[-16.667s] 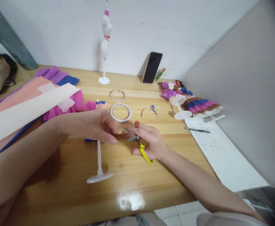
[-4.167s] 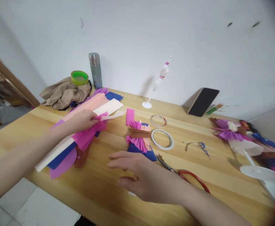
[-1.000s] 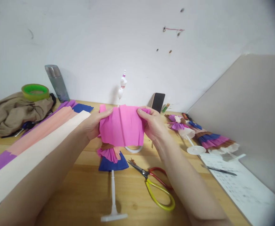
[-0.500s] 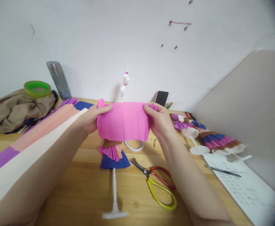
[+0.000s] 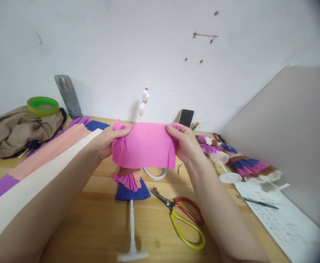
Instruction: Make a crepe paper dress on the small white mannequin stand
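A sheet of pink crepe paper (image 5: 145,146) is stretched between my two hands above the table. My left hand (image 5: 107,141) pinches its left end, thumb on top, with a little paper bunched above the fingers. At the right end my right hand (image 5: 185,140) grips it the same way. Partly hidden beneath the sheet is a small doll dress (image 5: 134,190) in blue, pink and brown crepe paper on a white stand (image 5: 132,233). Scissors (image 5: 173,208) with one red and one yellow handle lie on the table below my right hand.
Crepe paper strips (image 5: 52,157) lie at the left, near a brown cloth (image 5: 17,128), a green tape roll (image 5: 42,106) and a flask (image 5: 68,95). Behind are a white figurine (image 5: 143,100), a white ring (image 5: 155,174) and a phone (image 5: 186,118). Finished-looking dresses (image 5: 250,164) and a pen (image 5: 261,203) lie right.
Both hands still hold the pink crepe paper stretched out. Its lower right corner hangs a bit more openly now. The whole view has shifted slightly, with the table lower in it.
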Action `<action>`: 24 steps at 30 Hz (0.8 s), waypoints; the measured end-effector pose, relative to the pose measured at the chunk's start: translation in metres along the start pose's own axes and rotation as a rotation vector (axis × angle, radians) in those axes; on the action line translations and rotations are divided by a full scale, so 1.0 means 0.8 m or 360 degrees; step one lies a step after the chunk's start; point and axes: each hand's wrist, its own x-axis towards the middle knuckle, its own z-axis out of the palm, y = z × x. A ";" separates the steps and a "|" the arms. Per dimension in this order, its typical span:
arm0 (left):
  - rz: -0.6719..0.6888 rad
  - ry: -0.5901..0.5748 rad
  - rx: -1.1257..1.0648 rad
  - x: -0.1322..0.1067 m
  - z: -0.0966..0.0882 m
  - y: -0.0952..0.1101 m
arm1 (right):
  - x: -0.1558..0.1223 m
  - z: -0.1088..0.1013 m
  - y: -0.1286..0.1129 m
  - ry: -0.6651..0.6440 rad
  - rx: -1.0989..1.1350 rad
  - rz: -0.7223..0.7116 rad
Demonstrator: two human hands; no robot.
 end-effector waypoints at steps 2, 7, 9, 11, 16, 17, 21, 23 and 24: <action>0.0004 0.0049 -0.0018 0.000 -0.001 0.002 | 0.000 -0.002 -0.004 -0.0113 0.0051 0.0123; 0.0018 0.0303 -0.0036 0.007 -0.009 0.001 | -0.001 -0.004 -0.007 -0.0324 0.0107 0.0221; 0.0003 0.0342 -0.0030 0.012 -0.012 0.000 | -0.002 -0.004 -0.006 -0.0368 0.0104 0.0225; -0.0019 0.0376 -0.0013 0.015 -0.012 -0.002 | -0.005 -0.001 -0.004 -0.0370 0.0086 0.0225; 0.0037 0.0117 0.0066 0.007 0.002 -0.010 | -0.013 0.009 0.004 -0.0328 -0.0184 0.0094; 0.0017 -0.0030 0.0104 0.003 0.005 -0.011 | -0.015 0.010 0.006 -0.0327 -0.0231 0.0061; -0.0162 -0.0480 0.0353 -0.011 0.013 -0.007 | -0.015 0.013 0.009 -0.0324 -0.0293 0.0031; -0.0223 -0.0529 0.0456 -0.015 0.015 -0.004 | -0.013 0.011 0.010 -0.0307 -0.0279 0.0027; -0.0239 -0.0504 0.0480 -0.017 0.016 -0.003 | -0.012 0.011 0.010 -0.0307 -0.0265 0.0024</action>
